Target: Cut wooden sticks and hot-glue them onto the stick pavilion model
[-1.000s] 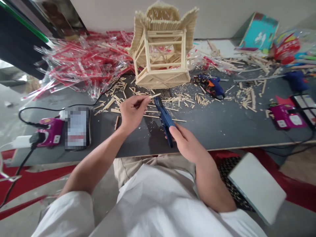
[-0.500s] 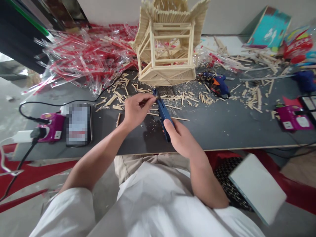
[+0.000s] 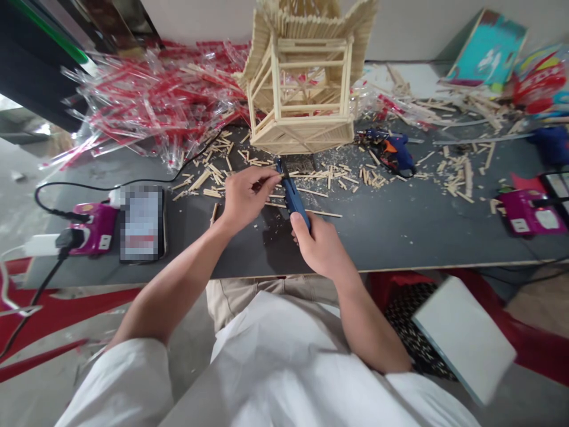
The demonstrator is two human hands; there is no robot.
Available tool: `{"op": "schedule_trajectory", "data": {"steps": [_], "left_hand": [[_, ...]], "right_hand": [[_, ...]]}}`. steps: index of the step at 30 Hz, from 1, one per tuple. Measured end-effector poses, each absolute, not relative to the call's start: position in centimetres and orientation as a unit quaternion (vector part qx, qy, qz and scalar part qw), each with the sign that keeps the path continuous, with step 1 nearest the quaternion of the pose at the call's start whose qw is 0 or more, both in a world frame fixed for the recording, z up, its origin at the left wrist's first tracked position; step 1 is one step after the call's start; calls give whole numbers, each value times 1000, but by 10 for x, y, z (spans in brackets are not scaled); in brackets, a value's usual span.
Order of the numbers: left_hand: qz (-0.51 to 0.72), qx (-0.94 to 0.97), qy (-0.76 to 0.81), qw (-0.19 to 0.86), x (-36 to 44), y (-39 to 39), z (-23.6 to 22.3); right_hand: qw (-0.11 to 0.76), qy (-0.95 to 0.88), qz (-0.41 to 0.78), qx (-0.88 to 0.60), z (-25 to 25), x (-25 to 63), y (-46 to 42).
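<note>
Close to the table's middle, my left hand (image 3: 246, 194) is closed, its thumb and fingertips pinched on a small piece of wooden stick (image 3: 281, 175). That piece is at the far end of a long blue slotted hand tool (image 3: 293, 194), whose exact kind I cannot make out. My right hand (image 3: 317, 240) wraps round the near end of the tool, thumb lying on top. Thin loose sticks (image 3: 326, 214) lie just beyond my hands. Behind them stands a pavilion-like model (image 3: 302, 127) built of wooden sticks.
Red-and-clear plastic wrappers (image 3: 164, 101) heap at the back left. A phone (image 3: 142, 222) and purple power adapter (image 3: 94, 228) lie left. To the right are a blue glue gun (image 3: 400, 155), stick offcuts (image 3: 464, 178) and another purple adapter (image 3: 527, 212).
My right hand has shifted slightly up and left, its fingers now curled round the tool's near end, which showed before. The left hand has hardly moved.
</note>
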State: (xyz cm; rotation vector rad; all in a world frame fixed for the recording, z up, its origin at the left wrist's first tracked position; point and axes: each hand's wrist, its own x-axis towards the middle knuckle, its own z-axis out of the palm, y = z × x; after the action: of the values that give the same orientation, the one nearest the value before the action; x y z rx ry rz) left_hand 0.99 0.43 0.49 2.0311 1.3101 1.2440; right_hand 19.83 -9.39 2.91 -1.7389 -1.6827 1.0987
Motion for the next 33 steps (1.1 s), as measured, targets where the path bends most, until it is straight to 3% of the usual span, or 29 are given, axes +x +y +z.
{"op": "schedule_trajectory", "data": {"steps": [17,28,33], "left_hand": [[435,762,454,153,11,0,11],[436,761,445,180,13,3,4],[454,730,455,234,4,5,11]], "right_hand": [[194,-628,374,-655,24,196,-91],[164,-644,265,-699,26,188,-89],[158,-654,271,-688,32,202,-87]]}}
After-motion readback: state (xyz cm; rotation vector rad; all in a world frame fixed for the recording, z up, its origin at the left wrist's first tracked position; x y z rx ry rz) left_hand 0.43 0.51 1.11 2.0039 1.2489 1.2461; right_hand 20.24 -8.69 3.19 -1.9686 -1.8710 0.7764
